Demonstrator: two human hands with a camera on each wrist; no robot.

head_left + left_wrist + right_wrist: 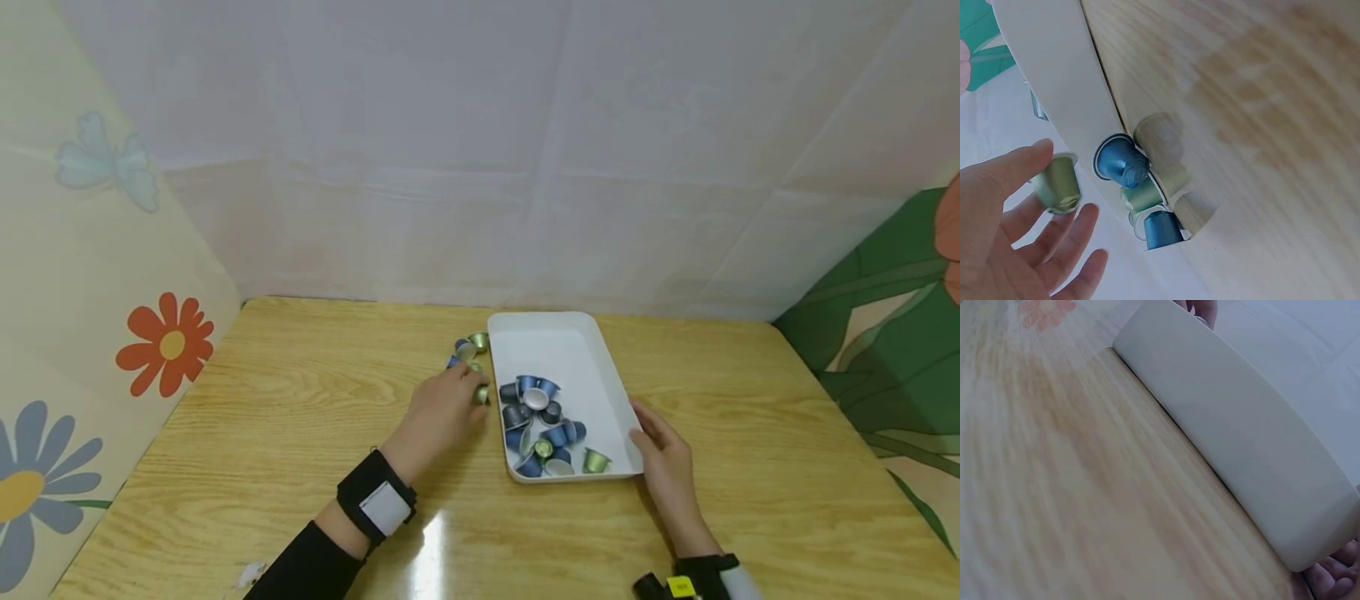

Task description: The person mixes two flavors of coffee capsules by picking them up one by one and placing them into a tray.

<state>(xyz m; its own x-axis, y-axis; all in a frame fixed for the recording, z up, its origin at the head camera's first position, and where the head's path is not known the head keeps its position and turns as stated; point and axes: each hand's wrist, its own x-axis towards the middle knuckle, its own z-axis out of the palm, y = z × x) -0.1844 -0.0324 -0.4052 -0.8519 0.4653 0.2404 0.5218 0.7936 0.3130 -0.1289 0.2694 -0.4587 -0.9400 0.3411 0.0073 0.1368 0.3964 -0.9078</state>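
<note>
Left of a white tray [555,346], my left hand [441,408] pinches a green coffee capsule [1058,186] between thumb and fingers. Close to that hand, several blue and green capsules lie on the table against the tray's outer side; a blue capsule [1121,161] is nearest in the left wrist view. My right hand [667,467] grips the tray's near right side, thumb at the rim and fingers partly hidden by the wall. Inside the tray, several blue, dark and green capsules, among them a green capsule [596,461], gather toward the near left.
The tray rests on a wood-grain table [322,383]. Behind stands a pale cloth backdrop [480,167], with flower-patterned panels at both sides. A small whitish scrap [251,574] lies near the table's front left.
</note>
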